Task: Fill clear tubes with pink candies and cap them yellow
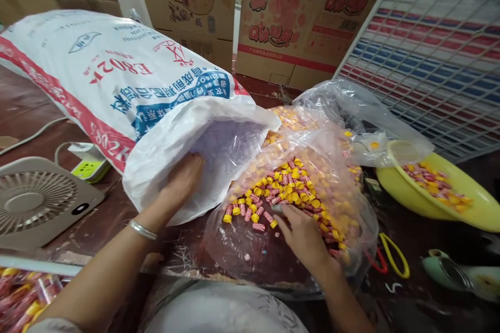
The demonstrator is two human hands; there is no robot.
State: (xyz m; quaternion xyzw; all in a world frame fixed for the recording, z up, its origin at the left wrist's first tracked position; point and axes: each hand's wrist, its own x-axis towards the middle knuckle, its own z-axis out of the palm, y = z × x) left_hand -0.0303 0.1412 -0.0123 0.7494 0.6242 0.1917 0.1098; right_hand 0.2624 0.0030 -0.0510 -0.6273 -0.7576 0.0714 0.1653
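Observation:
A big white woven sack (117, 83) with red and blue print lies on its side, its mouth open toward me. My left hand (180, 182), a silver bangle on the wrist, grips the lower edge of that mouth with curled fingers. A clear plastic bag (344, 114) beside it spills a heap of small yellow and pink pieces (289, 187). My right hand (302, 234) rests inside the clear bag at the near edge of the heap, fingers bent down among the pieces; what they pinch is hidden.
A yellow bowl (410, 195) with more pieces tilts at the right. A small grey fan (39, 203) and a power strip (88, 166) sit at left. Cardboard boxes (297, 15) and a gridded board (433, 57) stand behind. Yellow-handled scissors (394, 257) lie near the bag.

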